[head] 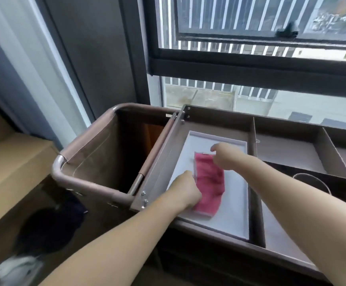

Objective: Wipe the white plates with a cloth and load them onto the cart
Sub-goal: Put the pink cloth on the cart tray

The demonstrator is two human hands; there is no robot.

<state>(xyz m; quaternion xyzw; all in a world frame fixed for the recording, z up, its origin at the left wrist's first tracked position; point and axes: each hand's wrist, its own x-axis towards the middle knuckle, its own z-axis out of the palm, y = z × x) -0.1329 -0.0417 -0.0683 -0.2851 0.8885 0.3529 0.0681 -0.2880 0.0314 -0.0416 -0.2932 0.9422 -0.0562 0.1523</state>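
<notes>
A white plate (229, 215) is lying flat in the leftmost compartment of the cart (215, 117), filling most of that compartment's floor. It is rectangular rather than round, with a low raised rim running along its far edge and side, and its surface is looking plain, matte and unmarked where it is showing. A pink cloth (210, 182) is lying on the plate, folded into a long strip that is running from the near left toward the far right; its weave is looking soft and slightly fuzzy, with a paler edge showing at the near end. The left hand (185, 190) is gripping the near left edge of the cloth, its fingers curling down over the fabric and pressing it against the plate. The right hand (224, 154) is sitting at the far end of the cloth with its fingers bent, but motion blur is hiding whether it is pinching the fabric or only touching it. The two hands are staying apart, one at each end of the strip. A brown fabric bag (89, 157) is hanging open on a rounded frame at the cart's left end. In a compartment to the right, a dark bag (312, 182) with a thin looped handle is resting. Cardboard boxes (13, 162) are standing at the left, and a window (250, 65) is rising just behind the cart.
</notes>
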